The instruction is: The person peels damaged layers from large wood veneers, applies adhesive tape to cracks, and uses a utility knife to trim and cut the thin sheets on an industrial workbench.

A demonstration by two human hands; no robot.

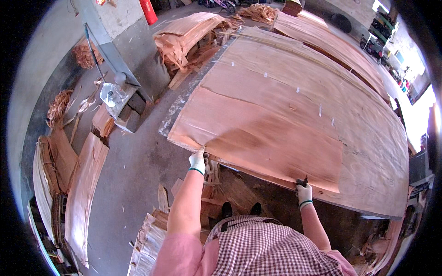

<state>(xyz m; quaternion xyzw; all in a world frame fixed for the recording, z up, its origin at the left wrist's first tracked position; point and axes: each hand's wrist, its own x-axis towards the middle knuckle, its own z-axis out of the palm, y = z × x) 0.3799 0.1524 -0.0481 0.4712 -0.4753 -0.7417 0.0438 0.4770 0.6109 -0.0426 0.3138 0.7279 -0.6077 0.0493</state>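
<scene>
A thin reddish wood veneer sheet [267, 133] lies over the near left part of a large, paler veneer panel [373, 161]. My left hand [198, 162], in a white glove with a green cuff, pinches the sheet's near edge close to its left corner. At the same edge, toward its right end, my right hand [304, 193] is closed in a matching glove. Something small and dark shows at its fingertips; whether it is a tool or the glove's dark coating I cannot make out. A dark shadow falls across the sheet between my hands.
Behind the panel stands another long veneer stack [331, 50]. Loose veneer [191, 34] is heaped at the back left, beside a concrete pillar [133, 50]. A clear plastic jug [113, 95] sits on a low stand. Long veneer strips [85, 198] lean at the left; scraps litter the floor by my feet.
</scene>
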